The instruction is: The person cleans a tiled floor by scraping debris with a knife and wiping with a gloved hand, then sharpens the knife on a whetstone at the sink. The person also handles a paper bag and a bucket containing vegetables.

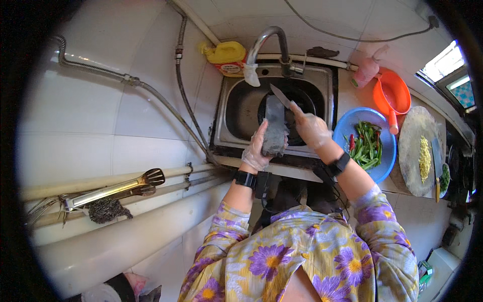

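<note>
In thin clear plastic gloves, my left hand (257,145) grips the lower end of a grey whetstone (274,126), held lengthwise over the sink (239,117). My right hand (310,128) is closed round the handle of a small knife (280,96). The blade slants up and left beside the stone's upper right edge; whether it touches the stone I cannot tell. Below lies a dark round pan or basin (307,102) in the sink, partly hidden by the stone and my hands. A curved metal faucet (279,36) with a whitish cover on its spout arches above.
To the right stand a blue basket (341,113) of green and red peppers and an orange dipper (402,90). Beyond is a round chopping board (409,151) with minced pale food and a cleaver (437,154). A yellow jug (226,53) stands behind the sink; pipes (173,109) run along the left wall.
</note>
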Available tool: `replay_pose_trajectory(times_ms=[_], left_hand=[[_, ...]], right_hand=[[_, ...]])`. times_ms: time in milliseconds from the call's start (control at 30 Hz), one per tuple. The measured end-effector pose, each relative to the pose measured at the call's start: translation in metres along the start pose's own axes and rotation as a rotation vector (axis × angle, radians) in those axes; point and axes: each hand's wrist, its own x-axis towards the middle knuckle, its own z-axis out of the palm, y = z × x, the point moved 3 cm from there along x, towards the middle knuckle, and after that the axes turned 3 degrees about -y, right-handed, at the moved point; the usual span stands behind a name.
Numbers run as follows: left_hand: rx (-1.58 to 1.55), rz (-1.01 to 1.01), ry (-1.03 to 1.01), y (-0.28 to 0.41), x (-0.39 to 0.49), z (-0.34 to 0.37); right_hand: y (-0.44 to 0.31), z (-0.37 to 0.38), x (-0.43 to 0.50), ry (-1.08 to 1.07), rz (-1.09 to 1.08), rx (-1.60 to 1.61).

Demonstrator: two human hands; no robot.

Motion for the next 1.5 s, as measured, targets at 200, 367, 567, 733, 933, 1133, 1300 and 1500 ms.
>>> replay_pose_trajectory(times_ms=[200,367,567,733,933,1133,1300,1500], left_hand=[[0.017,-0.084,0.037,-0.009,0.006,-0.001],[0.061,0.017,0.106,-0.005,0.008,-0.005],[0.164,0.018,0.095,-0.009,0.007,-0.013],[0.34,0.098,0.007,-0.008,0.005,-0.004],[0.035,0.004,0.016,-0.003,0.006,-0.013],[0.653,0.345,0.13,-0.001,0.021,-0.033],[0.061,-0.12,0.178,-0.011,0.013,-0.025],[0.033,0.025,0.046,-0.001,0.008,-0.016]], right_hand=[[0.005,-0.001,-0.001,0.086,-0.004,0.034],[-0.002,-0.004,-0.012,-0.349,0.149,-0.039],[-0.004,-0.004,0.004,-0.031,0.032,0.072],[-0.003,-0.005,0.001,-0.053,0.034,0.112],[-0.005,-0.006,-0.015,-0.357,0.129,0.076],[-0.005,0.002,-0.001,-0.112,0.052,0.065],[-0.003,0.005,0.004,0.062,0.001,0.166],[0.014,-0.008,-0.026,-0.384,0.228,0.051]])
